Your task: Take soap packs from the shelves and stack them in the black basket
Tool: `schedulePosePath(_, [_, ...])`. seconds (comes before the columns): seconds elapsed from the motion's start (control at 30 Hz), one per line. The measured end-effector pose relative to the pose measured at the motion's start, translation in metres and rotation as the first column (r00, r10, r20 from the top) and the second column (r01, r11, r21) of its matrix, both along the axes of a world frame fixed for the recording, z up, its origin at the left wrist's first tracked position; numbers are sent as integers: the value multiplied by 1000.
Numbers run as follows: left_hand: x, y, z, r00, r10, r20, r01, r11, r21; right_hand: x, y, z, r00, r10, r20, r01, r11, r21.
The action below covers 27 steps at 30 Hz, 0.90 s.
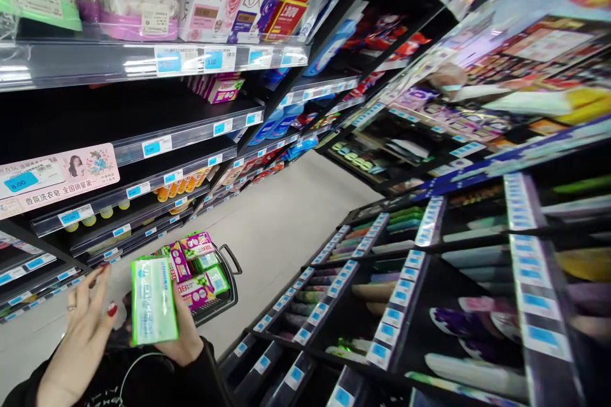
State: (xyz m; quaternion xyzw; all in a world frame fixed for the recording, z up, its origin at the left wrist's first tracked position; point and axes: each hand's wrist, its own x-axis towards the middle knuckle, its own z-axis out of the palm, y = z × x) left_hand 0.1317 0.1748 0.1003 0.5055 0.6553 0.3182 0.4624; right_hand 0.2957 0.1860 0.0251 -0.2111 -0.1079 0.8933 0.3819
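Observation:
My right hand point(187, 334) grips a green-and-white wrapped pack point(153, 300) from its right side; the pack has pale blue lettering, too blurred to read. To the left of the pack is my left hand point(79, 331), its fingers apart and nothing visible in them. It wears a ring and has red nails. Beyond the pack stands a dark shopping basket point(232, 292) with a black handle. Several purple-and-green packs point(196, 289) lie in it, some partly hidden behind the held pack.
On the left, a dark shelf rack point(191, 130) carries LUX soap boxes point(210, 3), a few purple boxes point(224, 89) and price tags. Grey floor point(286, 197) runs along the aisle. Folded textiles fill a cubby rack point(410, 267) on the right.

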Motion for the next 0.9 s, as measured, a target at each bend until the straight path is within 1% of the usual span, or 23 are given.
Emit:
schedulePosePath(0.07, [-20,3,-4,999,39,19,-39,999,3,14,-3,3,990,59,-125,-62,998,-20])
schedulePosePath(0.13, [-38,7,-15,997,20,70,-16,999,-49,22,-9,8,984,38,-173,-45,999,-31])
schedulePosePath(0.2, [-49,9,-31,991,-48,122,65,988,-140,24,-14,14,984,-46,-175,39,998,-45])
schedulePosePath(0.27, [-54,6,-45,981,-129,145,160,961,-226,22,-15,20,970,-161,-180,149,986,-78])
schedulePosePath(0.3, [-54,3,-50,975,-171,144,204,944,-258,21,-14,23,958,-219,-185,204,974,-100])
schedulePosePath(0.37, [-51,-3,-55,958,-252,136,282,910,-303,21,-10,28,937,-302,-174,283,951,-126])
schedulePosePath(0.4, [-49,-6,-55,949,-284,139,314,893,-322,23,-8,29,938,-317,-141,302,946,-116])
schedulePosePath(0.43, [-48,-9,-55,941,-304,147,336,879,-339,27,-6,29,946,-317,-70,311,947,-83])
schedulePosePath(0.47, [-47,-12,-54,936,-315,156,351,868,-351,34,-5,27,946,-318,58,319,948,-18])
schedulePosePath(0.5, [-47,-13,-54,934,-318,161,355,864,-356,45,-3,23,906,-330,266,316,944,95])
schedulePosePath(0.53, [-48,-14,-54,934,-318,163,356,866,-351,59,-2,18,784,-361,506,280,932,231])
schedulePosePath(0.57, [-48,-15,-56,935,-317,161,354,871,-341,76,-1,12,577,-409,707,208,910,358])
schedulePosePath(0.6, [-49,-14,-59,935,-316,164,354,876,-329,94,0,6,299,-461,835,89,885,457])
schedulePosePath(0.63, [-50,-12,-63,933,-313,179,356,880,-315,114,2,-1,117,-483,867,20,874,485])
schedulePosePath(0.67, [-49,-9,-69,932,-293,214,350,881,-318,134,5,-9,-1,-488,873,-18,873,488])
schedulePosePath(0.7, [-46,-5,-75,930,-256,262,337,879,-337,151,8,-17,-98,-476,874,-48,879,474])
schedulePosePath(0.77, [-34,8,-88,919,-152,364,305,859,-412,180,17,-34,-254,-414,874,-86,910,405])
schedulePosePath(0.8, [-24,16,-95,913,-106,395,295,840,-456,189,22,-44,-326,-371,869,-112,928,355])
schedulePosePath(0.83, [-12,26,-103,906,-79,416,295,823,-485,196,27,-55,-385,-328,863,-136,945,299])
schedulePosePath(0.9, [18,47,-118,891,-42,453,304,796,-523,203,36,-78,-465,-258,847,-191,963,189])
